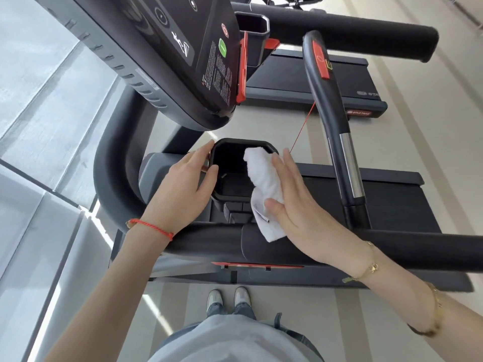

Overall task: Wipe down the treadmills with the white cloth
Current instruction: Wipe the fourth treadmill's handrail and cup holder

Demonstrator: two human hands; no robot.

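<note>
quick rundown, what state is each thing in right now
white terry cloth: bunched, held against the cup holder's right rim
black plastic cup holder: nothing visible inside
left hand: fingers straight, steadying the holder's left rim
right hand: thumb pinching the cloth, fingers straight
red safety cord: hanging slack

Left wrist: red cord bracelet; right wrist: thin gold chain bracelet; right forearm: gold bangle; torso: pale grey top; legs: blue jeans; feet: grey-white trainers.
</note>
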